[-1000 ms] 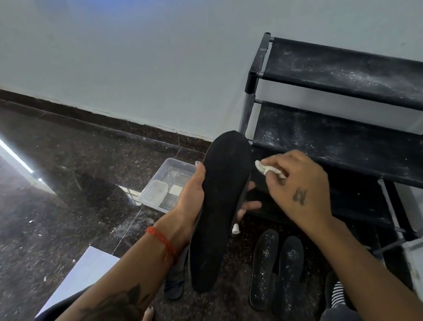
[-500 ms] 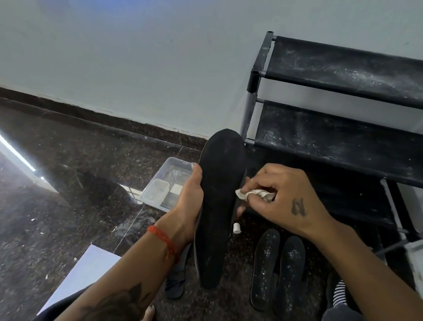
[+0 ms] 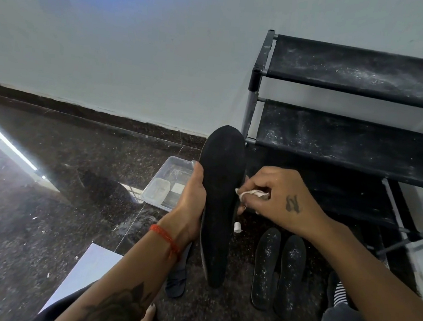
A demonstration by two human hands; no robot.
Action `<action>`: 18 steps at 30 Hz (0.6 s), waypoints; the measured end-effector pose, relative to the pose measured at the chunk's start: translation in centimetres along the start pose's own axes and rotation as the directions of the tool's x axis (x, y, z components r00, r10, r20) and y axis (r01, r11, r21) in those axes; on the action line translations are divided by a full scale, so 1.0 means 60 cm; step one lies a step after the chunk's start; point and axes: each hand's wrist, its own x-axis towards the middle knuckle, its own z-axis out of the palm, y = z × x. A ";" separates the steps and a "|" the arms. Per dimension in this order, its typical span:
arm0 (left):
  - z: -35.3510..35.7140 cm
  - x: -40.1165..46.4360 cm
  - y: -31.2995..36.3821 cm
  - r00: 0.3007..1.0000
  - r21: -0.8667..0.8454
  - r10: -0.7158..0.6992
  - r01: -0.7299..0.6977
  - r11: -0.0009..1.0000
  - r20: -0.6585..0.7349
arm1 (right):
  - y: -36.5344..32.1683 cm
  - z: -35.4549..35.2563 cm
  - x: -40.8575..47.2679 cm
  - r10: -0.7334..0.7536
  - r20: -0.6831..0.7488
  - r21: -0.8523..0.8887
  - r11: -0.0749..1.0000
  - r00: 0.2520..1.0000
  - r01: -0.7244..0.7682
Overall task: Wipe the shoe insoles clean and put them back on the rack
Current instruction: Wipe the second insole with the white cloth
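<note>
Closest to the camera, the person's knees and forearms fill the lower edge, so low room for the elbows is small. Just beyond, on the dark stone floor [image 3: 51,172], two black insoles [image 3: 278,271] lie side by side, both speckled with white dust, so they look not yet wiped. A further dark insole [image 3: 177,277] lies half hidden under the left forearm; whether it is clean cannot be told.

Above them the left hand [image 3: 193,197] grips the held insole [image 3: 221,199] by its left edge, thumb on the front face, and keeps it nearly upright, toe up. This face looks mostly dark with only faint dust, so its wiping seems well advanced. The right hand [image 3: 276,196] pinches a small white cloth [image 3: 252,193] and presses it to the insole's right edge, about the middle of its length. A small white piece [image 3: 237,226] shows just right of the insole; what it is cannot be told.

Behind the left hand a clear plastic tray [image 3: 168,184] stands on the floor, near the insole's left side.

Farther right, the black shoe rack [image 3: 347,146] stands against the wall. Its two visible shelves are dusty and carry no insole, so nothing seems put back yet. The toe of the held insole is near the rack's front left post [image 3: 252,107], the edge to mind. The open shelf fronts face the person and give free room for putting insoles in.
</note>
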 end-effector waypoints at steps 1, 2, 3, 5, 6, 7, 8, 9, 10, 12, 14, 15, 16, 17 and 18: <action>-0.001 0.001 -0.001 1.000 0.003 0.004 -0.004 1.000 -0.009 | -0.002 0.000 0.000 -0.012 0.045 0.015 1.000 0.999 0.012; -0.002 0.003 -0.002 1.000 0.012 0.009 -0.009 1.000 -0.023 | -0.004 0.000 -0.001 -0.028 0.094 0.025 0.999 0.995 0.026; -0.002 0.005 -0.004 0.999 0.022 0.016 -0.015 1.000 -0.037 | -0.005 -0.001 -0.002 -0.044 0.143 0.030 0.999 0.989 0.040; -0.003 0.007 -0.006 0.999 0.018 0.014 -0.013 1.000 -0.050 | -0.005 -0.001 -0.003 -0.061 0.194 0.021 0.998 0.979 0.058; -0.003 0.007 -0.006 0.999 0.023 0.004 -0.003 1.000 -0.045 | -0.002 0.000 -0.003 -0.055 0.176 0.003 0.998 0.983 0.055; -0.002 0.005 -0.005 1.000 0.035 -0.009 0.010 0.999 -0.026 | 0.002 0.000 -0.002 -0.042 0.127 -0.030 0.998 0.991 0.046; -0.001 0.004 -0.004 1.000 0.049 -0.017 0.018 0.999 -0.012 | 0.008 0.002 0.000 -0.029 0.056 -0.072 0.997 0.998 0.033; 0.000 0.004 -0.004 1.000 0.064 -0.022 0.022 0.998 -0.001 | 0.015 0.003 0.003 -0.015 -0.025 -0.110 0.994 1.000 0.013; 0.001 0.004 -0.005 1.000 0.072 -0.024 0.023 0.997 0.010 | 0.021 0.004 0.005 0.003 -0.104 -0.132 0.991 0.995 -0.017; 0.003 0.006 -0.007 0.999 0.061 -0.033 0.031 0.998 0.033 | 0.029 0.005 0.009 0.035 -0.245 -0.153 0.985 0.969 -0.074; 0.003 0.010 -0.009 0.998 0.012 -0.043 0.043 0.999 0.038 | 0.029 0.002 0.010 0.053 -0.349 -0.159 0.981 0.936 -0.115; 0.002 0.009 -0.007 0.997 -0.009 -0.055 0.055 0.998 0.049 | 0.027 -0.002 0.010 0.059 -0.370 -0.139 0.983 0.927 -0.119; 0.001 0.008 -0.004 0.997 -0.026 -0.065 0.067 0.997 0.045 | 0.024 -0.005 0.010 0.060 -0.356 -0.107 0.989 0.932 -0.105; 0.000 0.007 -0.002 0.997 -0.022 -0.067 0.068 0.997 0.032 | 0.020 -0.007 0.008 0.050 -0.302 -0.078 0.994 0.952 -0.077; -0.002 0.006 -0.002 0.998 -0.020 -0.057 0.057 0.998 0.015 | 0.014 -0.007 0.006 0.029 -0.218 -0.065 0.997 0.975 -0.044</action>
